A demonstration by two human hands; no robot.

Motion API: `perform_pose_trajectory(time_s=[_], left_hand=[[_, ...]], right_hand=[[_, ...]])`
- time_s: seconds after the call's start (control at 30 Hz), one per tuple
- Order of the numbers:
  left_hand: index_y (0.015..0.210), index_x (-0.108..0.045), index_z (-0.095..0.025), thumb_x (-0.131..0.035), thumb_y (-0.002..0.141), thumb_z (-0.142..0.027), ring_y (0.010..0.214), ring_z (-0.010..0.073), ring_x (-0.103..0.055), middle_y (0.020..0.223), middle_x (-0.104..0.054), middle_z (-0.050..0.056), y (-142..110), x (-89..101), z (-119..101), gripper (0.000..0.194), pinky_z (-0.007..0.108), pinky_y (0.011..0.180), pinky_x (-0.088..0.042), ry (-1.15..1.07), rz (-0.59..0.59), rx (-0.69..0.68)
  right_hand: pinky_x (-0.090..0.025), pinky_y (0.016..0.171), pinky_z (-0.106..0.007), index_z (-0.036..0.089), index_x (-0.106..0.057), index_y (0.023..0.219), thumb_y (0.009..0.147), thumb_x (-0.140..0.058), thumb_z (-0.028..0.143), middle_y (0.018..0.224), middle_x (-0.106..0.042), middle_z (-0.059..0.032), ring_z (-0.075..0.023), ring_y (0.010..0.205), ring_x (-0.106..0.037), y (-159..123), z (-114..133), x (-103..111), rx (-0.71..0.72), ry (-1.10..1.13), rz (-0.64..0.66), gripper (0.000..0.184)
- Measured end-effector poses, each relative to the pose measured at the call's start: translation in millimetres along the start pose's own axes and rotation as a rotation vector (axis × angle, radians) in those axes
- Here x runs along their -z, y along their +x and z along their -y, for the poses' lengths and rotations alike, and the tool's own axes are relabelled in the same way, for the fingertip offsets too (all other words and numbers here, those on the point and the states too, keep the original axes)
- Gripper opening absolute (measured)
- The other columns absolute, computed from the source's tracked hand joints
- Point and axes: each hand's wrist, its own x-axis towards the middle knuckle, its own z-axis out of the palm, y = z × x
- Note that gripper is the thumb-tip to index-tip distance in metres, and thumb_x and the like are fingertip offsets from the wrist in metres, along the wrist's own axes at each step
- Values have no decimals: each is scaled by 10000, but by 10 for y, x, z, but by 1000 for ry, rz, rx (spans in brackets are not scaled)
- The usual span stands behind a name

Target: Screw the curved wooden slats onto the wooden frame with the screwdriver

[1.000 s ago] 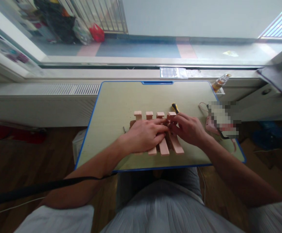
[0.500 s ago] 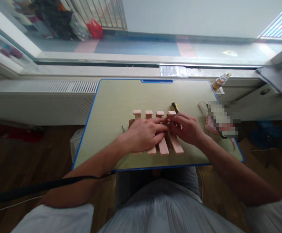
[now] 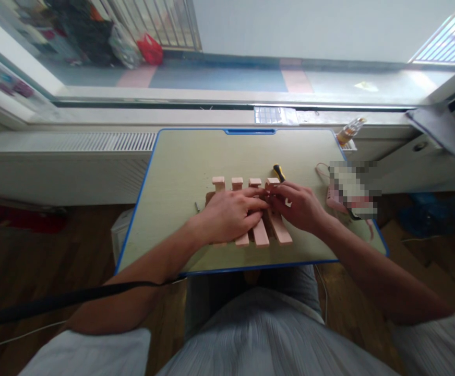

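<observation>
Head view: left hand [image 3: 227, 216] presses flat on the wooden slat rack [image 3: 259, 232]; right hand [image 3: 300, 206] pinches at its rightmost slat, apparently fitting it; what it pinches is hidden. Next likely needs steady alignment.

Single head-worn view, looking forward and steeply down from above the person's lap. The left hand [image 3: 227, 216] and right hand [image 3: 300, 207] meet at frame centre, close to the lens, on the wooden slat piece [image 3: 261, 232]. Beyond the hands the lap table [image 3: 180, 172] runs to the window sill [image 3: 133, 117]; nearer than the hands, both forearms enter from the lower corners. Wide-angle bending probably distorts the edges. No second view overlaps.
</observation>
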Motion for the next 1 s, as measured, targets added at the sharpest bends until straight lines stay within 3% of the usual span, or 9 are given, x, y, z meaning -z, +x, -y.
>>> perform_pose_trajectory(time_s=[0.17, 0.27, 0.37, 0.43, 0.53, 0.67, 0.77, 0.83, 1.0], left_hand=[[1439, -736, -419, -488, 1086, -391, 1350, 229, -712, 1646, -615, -91, -1, 44, -26, 433, 390, 1145, -569, 14, 17, 20], [1461, -720, -450, -481, 1087, -396, 1360, 230, -708, 1654, -606, -99, 3, 69, -42, 447, 382, 1125, -581, 20, 29, 23], [1464, -720, -455, -484, 1088, -410, 1414, 229, -677, 1690, -569, -100, 8, 73, -47, 446, 374, 1161, -563, 18, 32, 25], [1473, -712, -461, -483, 1089, -415, 1445, 223, -656, 1710, -544, -105, 8, 65, -43, 449, 372, 1179, -554, 11, 25, 31], [1473, -709, -466, -478, 1091, -413, 1466, 218, -641, 1720, -530, -113, 4, 51, -35, 450, 376, 1191, -549, 4, 14, 38], [1460, -721, -457, -484, 1089, -412, 1463, 222, -642, 1700, -555, -109, 1, 44, -28, 442, 383, 1213, -531, 6, 14, 27], [1461, -719, -453, -480, 1093, -407, 1479, 210, -629, 1694, -563, -105, -1, 42, -29, 441, 380, 1227, -518, 1, 11, 28], [1463, -717, -450, -478, 1095, -407, 1487, 206, -623, 1699, -558, -99, -4, 41, -33, 441, 385, 1232, -515, -3, 12, 34], [1459, -723, -438, -489, 1092, -415, 1483, 213, -628, 1700, -559, -83, -7, 48, -47, 436, 390, 1234, -517, -12, 19, 43]], right_hand=[[-533, 711, -315, 226, -773, 1037, 989, -723, 304, 966, -787, -54, -167, 718, -700, -36, 32, 129, -147, 81, -40, 104], [-522, 693, -343, 222, -739, 924, 927, -758, 367, 840, -776, -50, -203, 694, -699, 38, -35, 218, -341, -31, -120, 146], [-497, 703, -398, 211, -751, 1016, 865, -807, 593, 936, -817, -140, -316, 829, -740, 196, -167, 233, -546, -308, -4, 414], [-469, 671, -395, 203, -763, 994, 867, -782, 626, 908, -819, -170, -324, 780, -730, 305, -261, 214, -656, -353, 152, 442], [-421, 640, -362, 211, -734, 804, 946, -688, 484, 849, -812, -142, -259, 719, -696, 394, -340, 235, -576, -255, 244, 311], [-383, 575, -343, 232, -617, 672, 970, -626, 425, 604, -668, -30, -179, 540, -572, 319, -236, 404, -544, -51, -37, 355], [-499, 573, -325, 219, -683, 822, 936, -674, 381, 638, -687, -4, -186, 558, -643, 192, -38, 485, -519, 314, -285, 198], [-555, 581, -332, 214, -714, 930, 929, -705, 385, 678, -713, -2, -189, 568, -668, 127, 90, 469, -465, 496, -300, 171], [-592, 654, -335, 216, -728, 980, 964, -716, 415, 766, -765, -21, -204, 674, -736, 110, 273, 374, -422, 442, -234, 200]])
